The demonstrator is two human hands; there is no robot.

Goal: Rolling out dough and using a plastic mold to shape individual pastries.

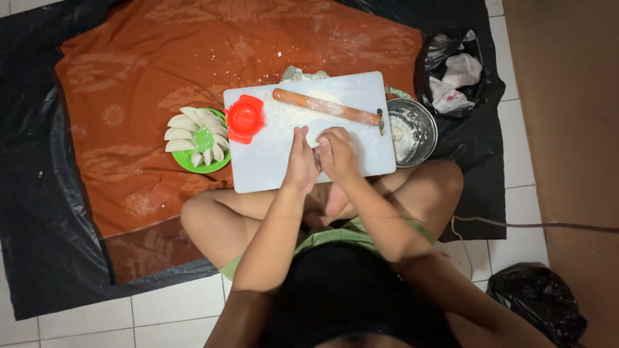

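Left hand (pixel 300 158) and right hand (pixel 335 153) pinched together on something hidden, over the cutting board (pixel 271 171). Risk: rolling pin (pixel 325 107) nudged off board's far edge.

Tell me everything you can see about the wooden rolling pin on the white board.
The rolling pin is a plain, slim wooden cylinder, light brown and dusted with flour. It lies flat and slanted across the far part of the white cutting board, its left end higher in the picture, its right end near the board's edge beside the metal bowl. Flour lies under it. Neither hand touches it; both hands are nearer the person.
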